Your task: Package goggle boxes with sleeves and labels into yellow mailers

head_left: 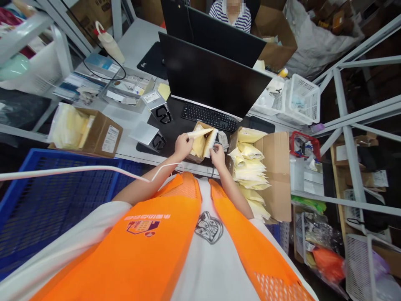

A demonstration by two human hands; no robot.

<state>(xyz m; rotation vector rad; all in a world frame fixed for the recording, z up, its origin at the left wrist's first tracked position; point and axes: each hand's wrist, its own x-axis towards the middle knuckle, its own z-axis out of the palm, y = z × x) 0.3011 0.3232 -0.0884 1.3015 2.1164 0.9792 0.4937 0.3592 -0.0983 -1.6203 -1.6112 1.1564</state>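
In front of me at the desk's edge stands a small cardboard box with pale yellow padded envelopes in it. My left hand is closed on the end of one yellow padded envelope, which leans across the box's top. At the box's right side, the fingers of my right hand pinch a packet with a white face; its lower part is hidden in the box. To the right, a larger open carton holds a stack of yellow padded envelopes.
Behind the box are a black keyboard and a monitor. Two tape dispensers stand left, near another carton of envelopes. A blue crate sits below left. A white cable crosses my left arm. Someone in stripes sits opposite.
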